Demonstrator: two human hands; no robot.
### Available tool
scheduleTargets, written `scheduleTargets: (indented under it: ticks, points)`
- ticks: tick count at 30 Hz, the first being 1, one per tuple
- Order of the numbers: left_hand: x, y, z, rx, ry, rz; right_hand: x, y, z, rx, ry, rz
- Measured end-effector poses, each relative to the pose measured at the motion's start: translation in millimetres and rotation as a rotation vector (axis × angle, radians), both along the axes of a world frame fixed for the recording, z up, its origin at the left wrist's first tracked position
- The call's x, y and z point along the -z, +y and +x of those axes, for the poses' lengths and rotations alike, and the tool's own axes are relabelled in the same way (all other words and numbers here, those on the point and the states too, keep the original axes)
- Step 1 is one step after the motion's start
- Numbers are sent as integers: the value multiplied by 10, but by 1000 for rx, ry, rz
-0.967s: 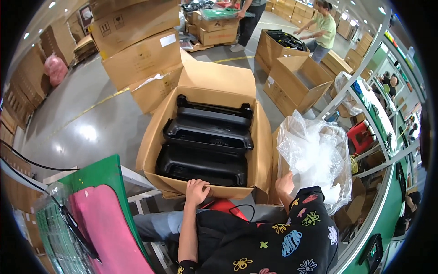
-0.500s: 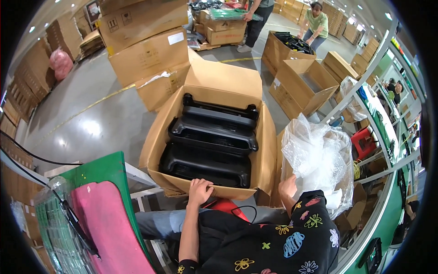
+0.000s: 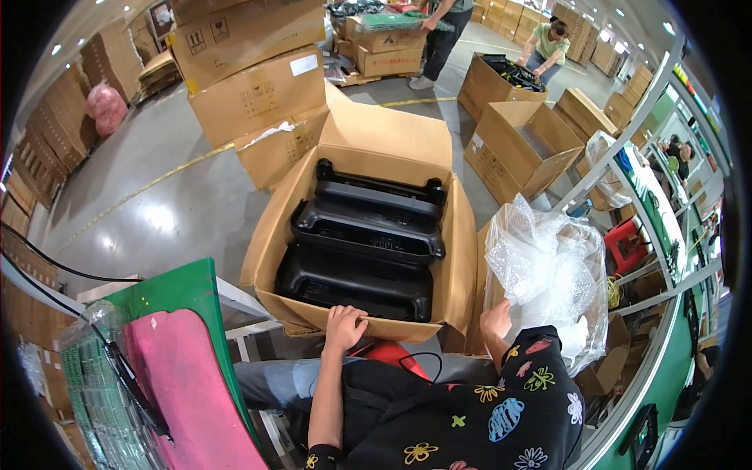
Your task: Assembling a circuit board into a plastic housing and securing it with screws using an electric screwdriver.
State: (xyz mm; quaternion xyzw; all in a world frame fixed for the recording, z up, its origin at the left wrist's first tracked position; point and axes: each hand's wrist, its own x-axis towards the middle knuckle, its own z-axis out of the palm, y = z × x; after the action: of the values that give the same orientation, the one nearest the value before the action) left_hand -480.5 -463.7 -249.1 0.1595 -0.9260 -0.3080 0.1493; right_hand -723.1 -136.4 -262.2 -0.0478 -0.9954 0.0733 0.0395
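Two bare hands reach forward from the lower edge, above a dark sleeve printed with bright flowers. Nearest, the left hand [image 3: 345,323] rests on the near rim of a large open cardboard box [image 3: 462,258], fingers curled over the edge and pressed together, apparently to steady or pull it. The right hand [image 3: 495,319] sits at the box's near right corner, beside a crumpled clear plastic bag [image 3: 548,266]; whether its fingers grip anything cannot be told. Inside the box lie three black plastic trays [image 3: 364,235], stacked in overlapping steps, each long axis running left to right across the box, open sides up, probably nested to save room. Left of the person stand a green board [image 3: 168,294] and a pink pad [image 3: 188,392]. Farther off, more cardboard cartons [image 3: 258,70] line a grey floor, and two other people [image 3: 548,43] bend over boxes at the far end.
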Motion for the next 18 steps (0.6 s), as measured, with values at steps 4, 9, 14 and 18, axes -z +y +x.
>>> scheduleTargets:
  ticks: [4, 9, 14, 18]
  points:
    - [-16, 3, 2, 1, -2, 2, -18, 4, 24, -10, 11, -25]
    - [4, 1, -2, 3, -21, 4, -56, -1, 2, 20, -76, -45]
    - [5, -6, 7, -3, -22, 5, -90, -23, 12, 19, -75, -54]
    - [-9, -4, -6, 1, -24, 12, -22, 6, -12, 15, -40, -38]
